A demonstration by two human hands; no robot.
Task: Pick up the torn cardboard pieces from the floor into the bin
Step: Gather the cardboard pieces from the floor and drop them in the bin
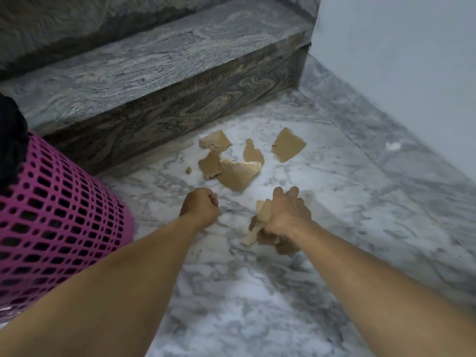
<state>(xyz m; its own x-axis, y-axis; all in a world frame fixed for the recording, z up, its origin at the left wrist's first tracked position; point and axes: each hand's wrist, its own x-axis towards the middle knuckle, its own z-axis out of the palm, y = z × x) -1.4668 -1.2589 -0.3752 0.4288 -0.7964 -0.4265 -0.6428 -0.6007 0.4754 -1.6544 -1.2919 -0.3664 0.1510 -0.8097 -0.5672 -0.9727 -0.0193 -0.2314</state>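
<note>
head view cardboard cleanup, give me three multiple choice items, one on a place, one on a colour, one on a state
1. Where do the loose cardboard pieces lie?
A. on the stair tread
B. on the marble floor at the foot of the step
C. inside the bin

2. What colour is the mesh bin?
A. blue
B. pink
C. white

3. What is the right hand doing?
A. gripping a bunch of cardboard pieces
B. lying flat and empty on the floor
C. holding the bin's rim

Answers:
1 B, the pieces sit on the white marble just in front of the step.
2 B, the bin's perforated wall is bright pink.
3 A, torn brown pieces stick out from under its curled fingers, while the left hand is a fist with nothing seen in it.
</note>
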